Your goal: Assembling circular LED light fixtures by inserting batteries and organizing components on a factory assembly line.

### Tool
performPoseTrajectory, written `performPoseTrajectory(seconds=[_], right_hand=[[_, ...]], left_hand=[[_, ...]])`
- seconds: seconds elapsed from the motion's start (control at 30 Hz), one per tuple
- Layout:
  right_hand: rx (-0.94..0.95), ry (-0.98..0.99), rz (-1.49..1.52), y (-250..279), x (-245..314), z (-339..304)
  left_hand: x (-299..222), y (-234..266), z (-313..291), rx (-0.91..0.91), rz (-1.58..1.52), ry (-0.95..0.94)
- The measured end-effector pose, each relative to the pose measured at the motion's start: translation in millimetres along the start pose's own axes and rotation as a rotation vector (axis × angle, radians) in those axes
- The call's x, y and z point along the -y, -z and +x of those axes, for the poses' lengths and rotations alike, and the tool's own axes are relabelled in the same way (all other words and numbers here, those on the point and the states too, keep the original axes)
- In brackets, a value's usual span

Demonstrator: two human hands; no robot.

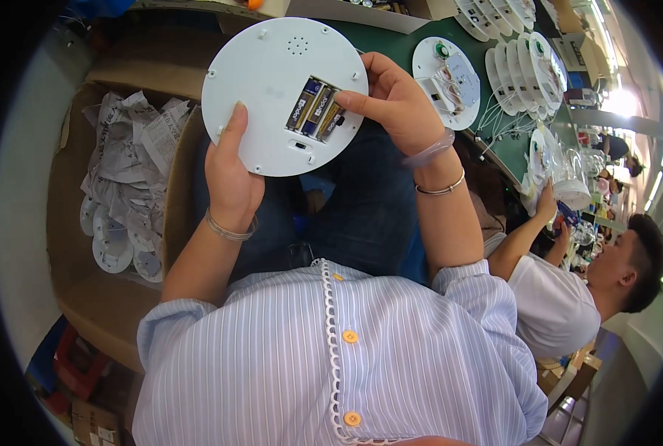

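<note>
A round white plastic base (261, 70) is held up in front of me over my lap, with its flat face toward me. In that face sits an uncovered battery compartment with dark cylindrical batteries (307, 104) lying side by side. Below them is a small black slide switch (301, 146). My left hand (231, 178) grips the lower left edge, its thumb flat on the face. At the right edge my right hand (398, 104) is closed round the rim. Its thumb presses on the upper right end of the batteries, while the other fingers are mostly hidden behind the base.
A cardboard box (71, 245) at left holds crumpled printed paper (134, 141) and white discs (113, 245). On the green table (495, 141) lie a wired disc (446, 85) and a row of white discs (517, 74). A box of batteries (391, 16) stands ahead. A co-worker (561, 297) sits at right.
</note>
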State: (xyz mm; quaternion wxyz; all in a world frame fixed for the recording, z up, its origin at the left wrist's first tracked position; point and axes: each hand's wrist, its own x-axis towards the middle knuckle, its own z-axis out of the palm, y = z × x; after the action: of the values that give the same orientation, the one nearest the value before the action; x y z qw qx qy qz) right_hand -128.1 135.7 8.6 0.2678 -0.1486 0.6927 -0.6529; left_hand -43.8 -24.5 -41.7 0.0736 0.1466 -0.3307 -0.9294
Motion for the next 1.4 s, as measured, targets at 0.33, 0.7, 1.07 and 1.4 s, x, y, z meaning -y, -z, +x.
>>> performPoseTrajectory(seconds=[0.33,0.7,1.07,1.4], right_hand=[[-0.081,0.096,-0.196,-9,-17,-2],[-0.163,0.281,0.088,-17,-16,-9],[0.35,-0.025,0.103,-51,-43,-53],[0.244,0.3,0.119,-26,-54,-92]], left_hand=[[-4,6,6,-0.012,0.002,0.036],[-18,-4,3,0.052,-0.079,0.034],[-45,11,0,0.477,-0.603,0.385],[-77,12,-16,0.682,-0.716,0.332]])
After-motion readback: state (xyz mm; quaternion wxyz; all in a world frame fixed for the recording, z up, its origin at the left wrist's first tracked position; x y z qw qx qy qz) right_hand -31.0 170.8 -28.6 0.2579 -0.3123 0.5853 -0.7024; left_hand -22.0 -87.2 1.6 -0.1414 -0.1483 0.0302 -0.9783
